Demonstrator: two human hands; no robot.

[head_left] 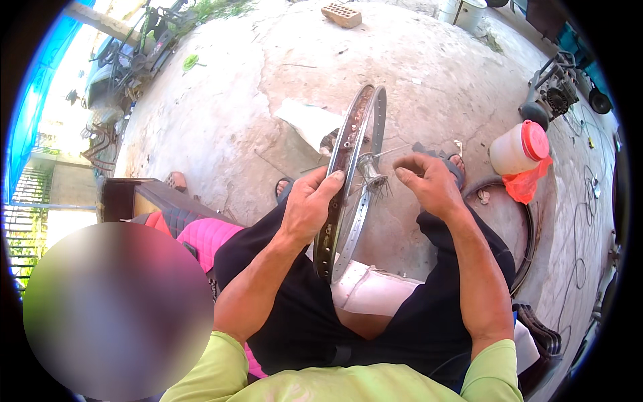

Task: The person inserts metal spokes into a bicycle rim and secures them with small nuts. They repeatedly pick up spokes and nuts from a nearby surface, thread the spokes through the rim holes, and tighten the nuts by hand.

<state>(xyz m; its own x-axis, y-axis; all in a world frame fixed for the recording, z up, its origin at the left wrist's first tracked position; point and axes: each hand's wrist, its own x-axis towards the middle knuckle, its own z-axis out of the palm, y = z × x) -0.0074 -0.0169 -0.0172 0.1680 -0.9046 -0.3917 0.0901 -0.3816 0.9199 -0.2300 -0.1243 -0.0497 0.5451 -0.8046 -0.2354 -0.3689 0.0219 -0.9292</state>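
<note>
Outdoor yard, cracked concrete ground (221, 114) sunlit, spreading ahead of both hands. Person seated, black trousers, lime-green sleeves. Bicycle wheel rim (353, 181) stands upright, edge-on between the knees, lower part resting at the lap. Left hand (310, 204) grips the rim's side, thumb on its outer face. Right hand (429, 182) just right of the rim, fingers pinched on a thin spoke (394, 152) running to the hub (370, 170); loose spokes fan below the hub, too fine to count. Black tyre (529, 234) curves on the ground right of the right hand. White jug with red lid (519, 147) beyond it, red bag beneath. Small engine (552, 90) farther right, partly cut off. Brick (341, 15) far ahead. Bicycles far left, overexposed, hard to make out. Blurred patch covers lower left.
</note>
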